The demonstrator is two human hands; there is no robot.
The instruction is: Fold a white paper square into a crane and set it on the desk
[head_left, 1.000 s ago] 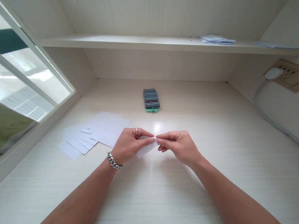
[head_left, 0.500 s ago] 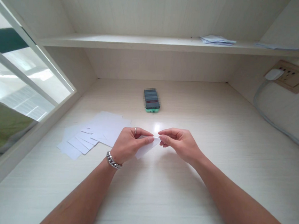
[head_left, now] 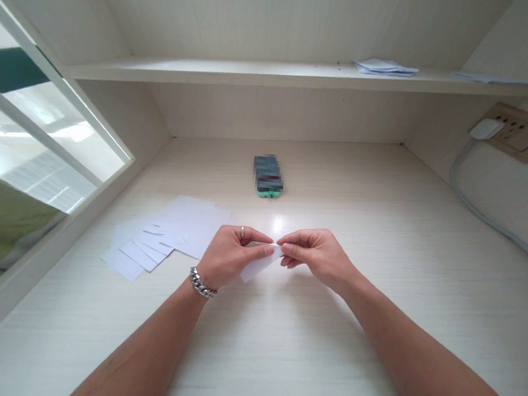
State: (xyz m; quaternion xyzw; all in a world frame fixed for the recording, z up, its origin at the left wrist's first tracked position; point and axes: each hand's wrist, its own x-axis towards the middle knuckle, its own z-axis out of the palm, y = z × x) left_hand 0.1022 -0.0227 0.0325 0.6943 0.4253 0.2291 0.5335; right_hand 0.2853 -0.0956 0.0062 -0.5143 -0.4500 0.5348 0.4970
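No text, label, brand, number or sign can be read anywhere. The paper slip (head_left: 258,265) pinched between the left hand (head_left: 228,258) and the right hand (head_left: 317,256) shows only blank white. The loose sheets (head_left: 168,236) just left of the left hand are blank too. The phone (head_left: 268,176) beyond the hands is blurred over, so nothing on it is legible.
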